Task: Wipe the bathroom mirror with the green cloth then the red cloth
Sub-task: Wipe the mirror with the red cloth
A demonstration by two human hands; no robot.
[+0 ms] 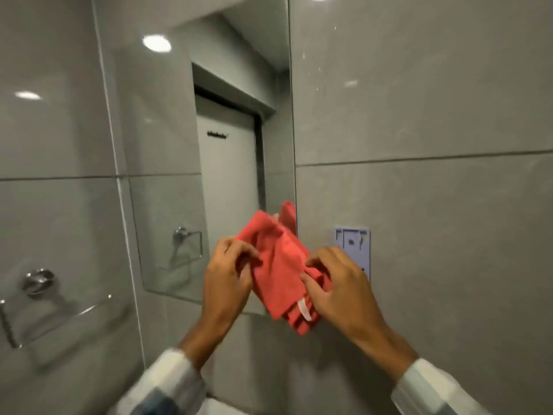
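The red cloth [278,265], folded with a white tag at its lower end, is held up in front of the mirror's lower right corner. My left hand [229,274] pinches its left edge and my right hand [335,283] grips its right side. The frameless mirror [185,130] hangs on the grey tiled wall and reflects a white door with hooks. A bit of the cloth's reflection shows at the mirror's right edge. The green cloth is not in view.
A chrome towel ring [36,295] is fixed to the left wall, and its reflection shows in the mirror. A small lilac plastic wall bracket [353,250] sits right of the mirror, just behind my right hand. Grey tiles cover the walls.
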